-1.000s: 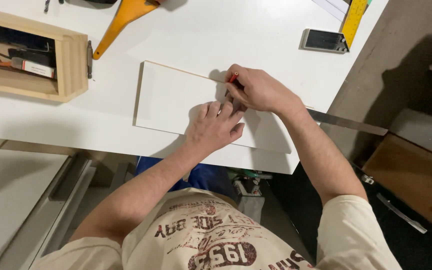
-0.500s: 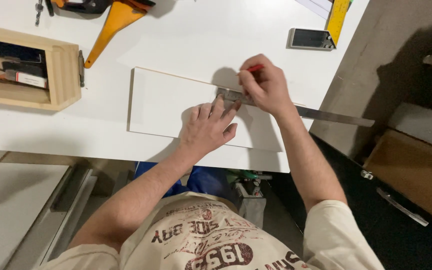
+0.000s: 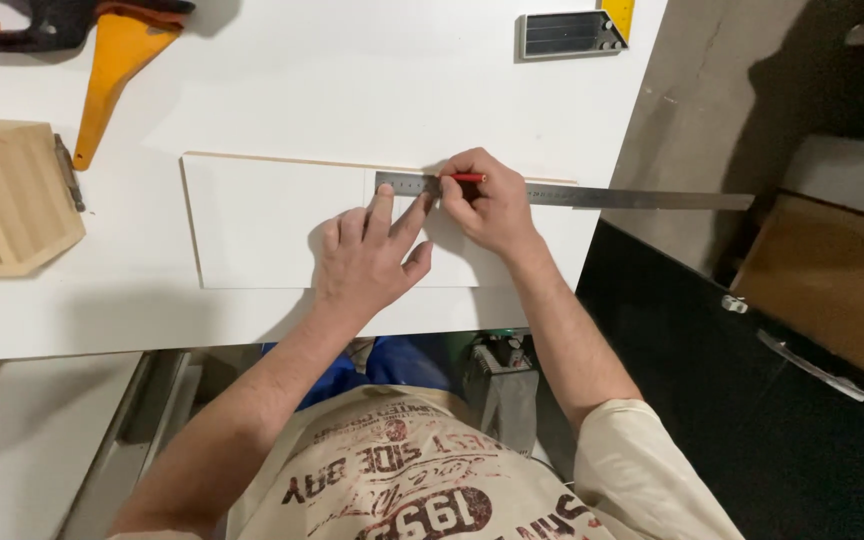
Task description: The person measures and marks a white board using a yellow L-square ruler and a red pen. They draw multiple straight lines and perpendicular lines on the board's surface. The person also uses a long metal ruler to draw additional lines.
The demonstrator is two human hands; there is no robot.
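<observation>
We hold both forearms bare, rising from six o'clock and converging toward twelve. Our left hand (image 3: 367, 258) lies palm down with fingers spread, the index and middle fingers stretched toward one o'clock and the thumb splayed to three. Our right hand (image 3: 487, 203) sits just beside it at two o'clock, curled into a pinch, knuckles up, wrist bent back toward five o'clock.

red pencil (image 3: 468, 178) in the right-hand fingers (image 3: 472, 200), grey steel ruler (image 3: 632, 197) under them, white board (image 3: 252, 220), yellow-orange clamp (image 3: 112, 70) farther off.
</observation>
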